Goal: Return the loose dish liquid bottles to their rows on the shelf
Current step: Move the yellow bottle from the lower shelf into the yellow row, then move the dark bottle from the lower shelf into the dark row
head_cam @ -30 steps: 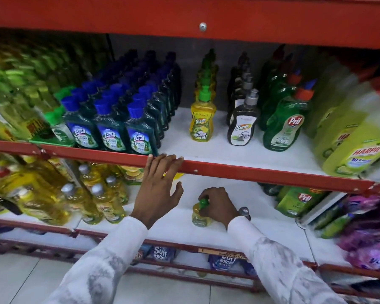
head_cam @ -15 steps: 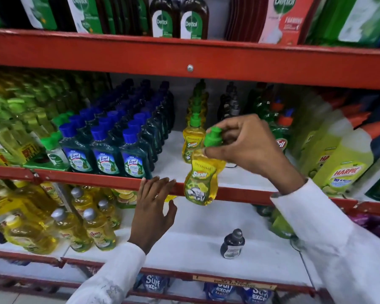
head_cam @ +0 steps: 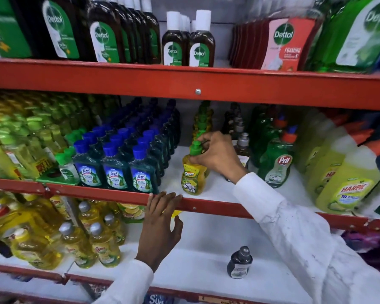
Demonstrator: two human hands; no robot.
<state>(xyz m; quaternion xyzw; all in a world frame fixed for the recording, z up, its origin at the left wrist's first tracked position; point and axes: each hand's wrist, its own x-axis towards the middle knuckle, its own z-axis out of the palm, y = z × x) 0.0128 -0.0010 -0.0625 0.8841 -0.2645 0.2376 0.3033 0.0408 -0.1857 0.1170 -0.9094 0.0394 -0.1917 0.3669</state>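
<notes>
A yellow dish liquid bottle point(head_cam: 193, 176) with a green cap stands upright at the front of the yellow row on the middle shelf point(head_cam: 219, 194). My right hand point(head_cam: 217, 156) grips its cap and neck from the right. More yellow bottles of that row point(head_cam: 203, 119) line up behind it. My left hand point(head_cam: 160, 224) rests with fingers spread on the red front rail of the middle shelf. A small dark bottle with a grey cap point(head_cam: 239, 263) stands alone on the lower shelf point(head_cam: 195, 268).
Blue-capped Lizol bottles point(head_cam: 115, 165) fill the rows to the left. Dark grey-capped bottles point(head_cam: 241, 141) and green Pril bottles point(head_cam: 276, 163) stand to the right, then yellow Harpic bottles point(head_cam: 347, 185). Yellow bottles point(head_cam: 97, 244) crowd the lower shelf's left. Dettol products point(head_cam: 187, 44) sit above.
My right hand lifted the yellow bottle from the lower shelf up to the middle shelf and set it at the front of its row. The view tilted upward. My left hand stayed on the rail.
</notes>
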